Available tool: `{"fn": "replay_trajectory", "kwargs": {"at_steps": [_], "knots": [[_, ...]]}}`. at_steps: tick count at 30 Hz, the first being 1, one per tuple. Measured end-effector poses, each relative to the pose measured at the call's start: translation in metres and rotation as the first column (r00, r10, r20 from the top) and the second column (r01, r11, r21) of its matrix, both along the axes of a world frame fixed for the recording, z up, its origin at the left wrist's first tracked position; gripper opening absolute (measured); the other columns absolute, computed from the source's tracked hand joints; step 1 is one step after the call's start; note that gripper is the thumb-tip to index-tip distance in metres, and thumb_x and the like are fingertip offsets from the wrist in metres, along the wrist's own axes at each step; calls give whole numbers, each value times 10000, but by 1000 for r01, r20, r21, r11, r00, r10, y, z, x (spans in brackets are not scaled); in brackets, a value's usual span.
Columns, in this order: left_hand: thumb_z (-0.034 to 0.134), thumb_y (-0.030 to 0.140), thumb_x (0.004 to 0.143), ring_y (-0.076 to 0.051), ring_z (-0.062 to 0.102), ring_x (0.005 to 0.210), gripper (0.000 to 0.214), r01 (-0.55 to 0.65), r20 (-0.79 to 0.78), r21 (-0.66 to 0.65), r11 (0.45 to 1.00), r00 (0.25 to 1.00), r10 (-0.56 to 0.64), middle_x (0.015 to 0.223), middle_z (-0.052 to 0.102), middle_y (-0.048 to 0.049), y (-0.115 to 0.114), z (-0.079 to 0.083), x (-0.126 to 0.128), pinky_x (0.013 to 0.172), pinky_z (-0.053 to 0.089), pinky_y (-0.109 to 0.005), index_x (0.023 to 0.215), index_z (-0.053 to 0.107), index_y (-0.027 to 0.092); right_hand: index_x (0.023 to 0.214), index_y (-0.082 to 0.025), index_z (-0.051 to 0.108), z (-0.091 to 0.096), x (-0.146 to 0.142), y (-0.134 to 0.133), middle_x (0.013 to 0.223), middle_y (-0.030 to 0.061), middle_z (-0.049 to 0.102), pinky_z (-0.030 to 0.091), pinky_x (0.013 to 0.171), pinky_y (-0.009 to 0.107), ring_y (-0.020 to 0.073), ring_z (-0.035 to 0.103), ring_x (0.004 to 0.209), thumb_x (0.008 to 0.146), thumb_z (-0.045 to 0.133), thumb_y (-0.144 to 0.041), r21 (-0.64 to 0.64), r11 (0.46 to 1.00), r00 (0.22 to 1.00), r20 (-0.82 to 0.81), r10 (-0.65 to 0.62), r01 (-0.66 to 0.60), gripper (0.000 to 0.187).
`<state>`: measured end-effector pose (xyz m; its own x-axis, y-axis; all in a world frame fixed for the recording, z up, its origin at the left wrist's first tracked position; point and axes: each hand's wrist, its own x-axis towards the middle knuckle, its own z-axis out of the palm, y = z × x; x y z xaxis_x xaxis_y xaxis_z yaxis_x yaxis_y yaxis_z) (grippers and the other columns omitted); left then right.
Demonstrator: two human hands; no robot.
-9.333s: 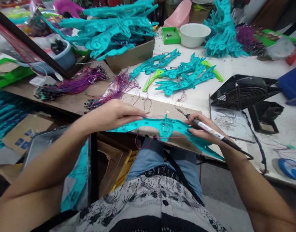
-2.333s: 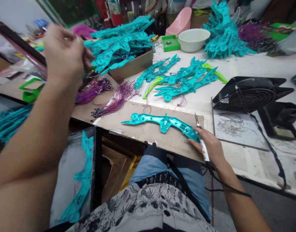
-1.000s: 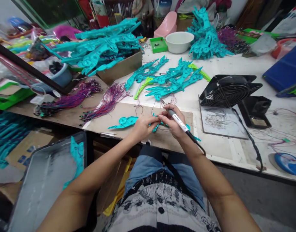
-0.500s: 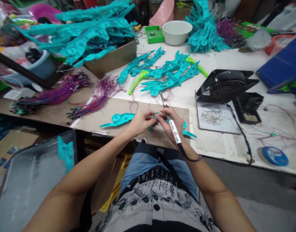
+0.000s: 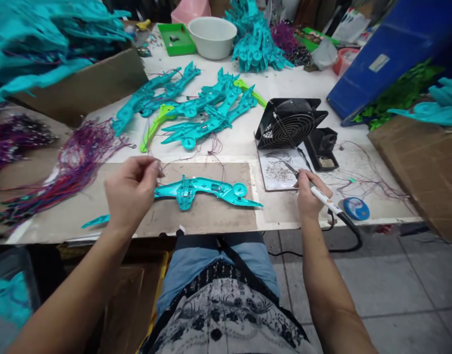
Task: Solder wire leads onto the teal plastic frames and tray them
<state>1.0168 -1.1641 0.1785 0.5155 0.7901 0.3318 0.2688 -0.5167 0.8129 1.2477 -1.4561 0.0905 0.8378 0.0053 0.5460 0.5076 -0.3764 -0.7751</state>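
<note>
My right hand [image 5: 308, 195] grips a white-handled soldering iron [image 5: 324, 200], its metal tip pointing up and left over the edge of a white board [image 5: 273, 183] strewn with small specks. A long turquoise plastic piece [image 5: 207, 187] with small parts and thin wires on it lies on the brown work surface in front of me. Over its left end my left hand [image 5: 128, 194] is closed in a pinch and covers part of it. Thin wires pass close by those fingertips, but what they hold is too small to make out.
Behind the white board stand a black fan [image 5: 290, 125] and a black iron stand [image 5: 323, 150]. A blue round tin [image 5: 356, 209] sits to the right. More turquoise pieces [image 5: 211, 123] lie further back, with wire bundles [image 5: 81, 152] and a cardboard box [image 5: 96, 83] at left.
My hands have parted: the right hand moved right with the soldering iron to the white board, the left moved left. The turquoise piece now shows between them. The view has turned right.
</note>
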Motion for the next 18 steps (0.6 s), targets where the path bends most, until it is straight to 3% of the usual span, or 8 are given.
{"fn": "replay_trajectory", "kwargs": {"at_steps": [4,6,9,12,15,18], "knots": [[602,224,825,-75,578,587,151,-246,290,258,934,942,168,681,611,21,25,-1,17,579,455,-203,914,658,115,824,-141,743,-8,10,8,718,45,705,549,700,319,185,665,674,825,588,-338,-16,1000,1000,-5,17,-17,251],[628,231,802,-65,545,558,124,-275,344,244,930,921,182,645,587,40,35,-3,24,554,438,-204,879,650,137,818,-144,744,-9,11,8,741,48,717,555,723,320,189,676,705,821,593,-328,-14,1000,1000,-13,17,-17,237],[726,298,722,-67,473,448,174,-83,308,-94,992,945,108,564,562,57,33,-6,24,436,360,-211,791,619,179,824,-147,749,-10,12,7,776,59,733,562,744,329,195,689,734,821,604,-331,-15,1000,999,-30,25,-26,234],[837,346,579,-72,431,397,307,43,234,-417,908,970,62,501,529,60,22,-5,14,389,317,-224,684,586,202,827,-155,752,-11,12,7,810,65,744,564,759,339,201,698,758,828,596,-332,-40,999,999,-21,34,-35,236],[865,319,510,-50,340,367,317,-2,123,-550,835,989,84,439,457,74,15,3,-5,362,220,-198,644,594,224,818,-159,754,-11,13,6,815,64,744,560,758,338,201,697,767,823,593,-329,-35,999,999,-12,35,-35,234],[842,264,541,-41,348,390,241,-80,33,-576,814,992,121,444,459,73,13,9,-24,386,212,-182,637,624,228,807,-154,753,-13,16,5,728,46,709,546,716,327,185,668,702,803,617,-338,6,1000,997,-74,24,-24,230]]}}
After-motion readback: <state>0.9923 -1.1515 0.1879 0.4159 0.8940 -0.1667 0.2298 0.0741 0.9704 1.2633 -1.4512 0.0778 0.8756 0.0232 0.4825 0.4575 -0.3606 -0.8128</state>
